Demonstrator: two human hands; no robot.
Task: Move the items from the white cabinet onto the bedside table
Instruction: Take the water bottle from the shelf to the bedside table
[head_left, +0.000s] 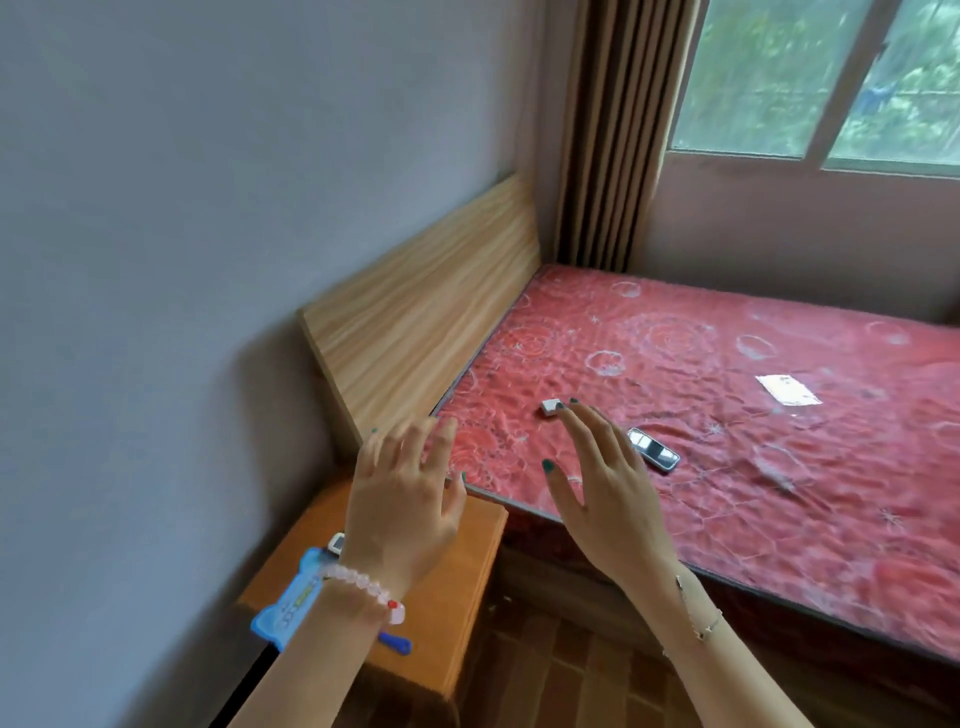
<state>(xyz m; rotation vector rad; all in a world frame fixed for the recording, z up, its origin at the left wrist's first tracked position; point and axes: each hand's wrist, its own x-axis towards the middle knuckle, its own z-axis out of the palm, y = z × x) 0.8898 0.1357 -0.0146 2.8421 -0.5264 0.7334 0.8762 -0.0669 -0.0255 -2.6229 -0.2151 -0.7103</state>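
The orange wooden bedside table (457, 587) stands at the lower left, between the wall and the bed. On it lie a blue cat-shaped item (291, 603), a small white object (336, 542) and a small blue piece (397, 644), all partly hidden by my left arm. My left hand (402, 514) hovers above the table's far edge with its fingers spread and nothing in it. Held over the mattress edge, my right hand (605, 493) is open and empty too. The white cabinet is not in view.
A red patterned mattress (727, 441) carries a small white box (551, 407), a silver and black device (653, 449) and a white card (788, 389). A wooden headboard (431, 312) leans on the wall. A brown curtain (613, 135) and a window stand behind.
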